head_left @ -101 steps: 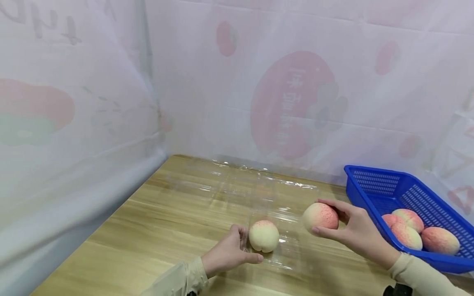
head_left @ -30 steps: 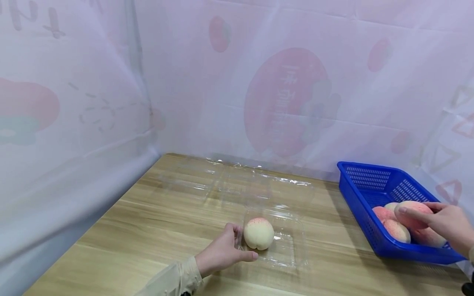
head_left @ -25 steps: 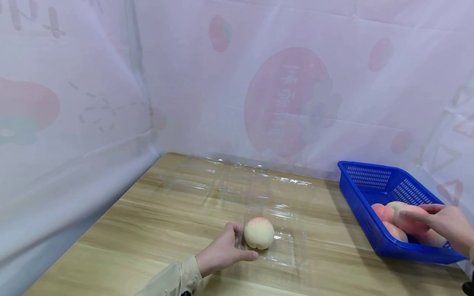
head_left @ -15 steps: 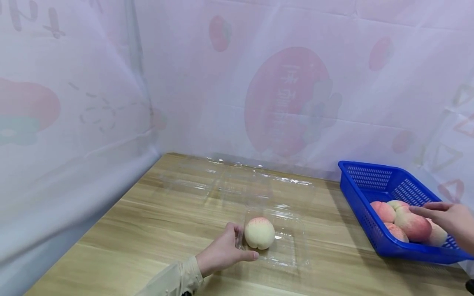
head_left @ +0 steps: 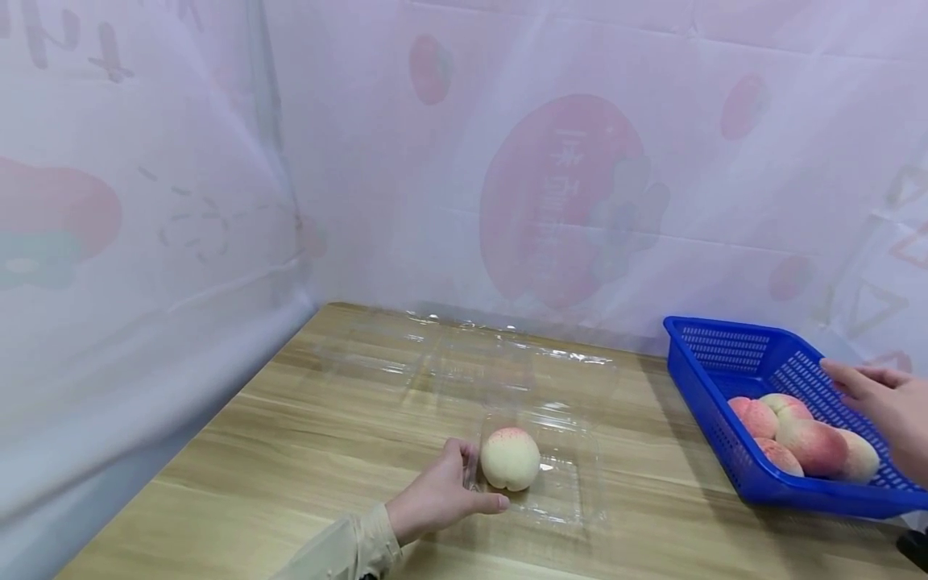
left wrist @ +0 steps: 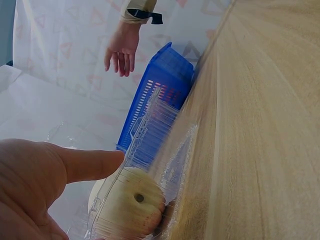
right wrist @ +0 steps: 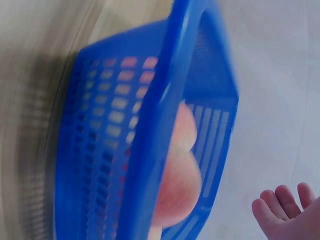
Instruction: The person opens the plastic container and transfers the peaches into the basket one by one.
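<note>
My left hand (head_left: 444,493) holds the left side of a clear plastic box (head_left: 590,459) on the table. Its thumb lies along the rim in the left wrist view, where the other fingers are mostly hidden. In the box's left part sits one pale peach (head_left: 511,459) with a pink-speckled top. My right hand (head_left: 886,407) hovers over the right side of a blue basket (head_left: 714,419), fingers loosely bent and holding nothing. Several pink-and-cream peaches (head_left: 810,445) lie in the basket, apart from that hand.
More clear plastic boxes (head_left: 377,366) stand at the back of the wooden table (head_left: 290,483), hard to make out. A printed white cloth (head_left: 391,185) hangs behind and at both sides. The basket stands near the right cloth.
My right hand held a peach near the box, carried it right to the basket and let it go onto the others. Then the hand rose away. The left hand stayed at the box.
</note>
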The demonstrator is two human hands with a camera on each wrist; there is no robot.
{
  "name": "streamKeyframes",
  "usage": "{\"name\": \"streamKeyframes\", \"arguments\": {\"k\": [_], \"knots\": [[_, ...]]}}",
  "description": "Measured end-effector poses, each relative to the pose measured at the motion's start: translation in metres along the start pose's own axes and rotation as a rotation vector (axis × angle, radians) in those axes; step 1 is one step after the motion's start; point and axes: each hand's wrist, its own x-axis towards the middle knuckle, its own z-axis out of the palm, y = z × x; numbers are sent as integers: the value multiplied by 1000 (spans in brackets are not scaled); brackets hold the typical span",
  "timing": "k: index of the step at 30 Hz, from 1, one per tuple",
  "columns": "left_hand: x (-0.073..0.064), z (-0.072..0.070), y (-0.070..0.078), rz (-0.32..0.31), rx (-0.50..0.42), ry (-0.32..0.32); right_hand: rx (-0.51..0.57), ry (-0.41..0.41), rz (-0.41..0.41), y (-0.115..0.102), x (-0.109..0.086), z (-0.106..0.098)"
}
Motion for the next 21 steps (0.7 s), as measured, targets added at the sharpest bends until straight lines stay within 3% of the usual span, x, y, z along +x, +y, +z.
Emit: {"name": "streamKeyframes", "arguments": {"k": [7,12,21], "knots": [[1,1,-1,13,-20,-2,92,-44,-65,-17,-14,15],[1,2,-1,22,-25,2,153,-74,-183,-26,-26,29],[-2,1,1,20,-12,22,104,-99,-259,-53,-56,54]]}}
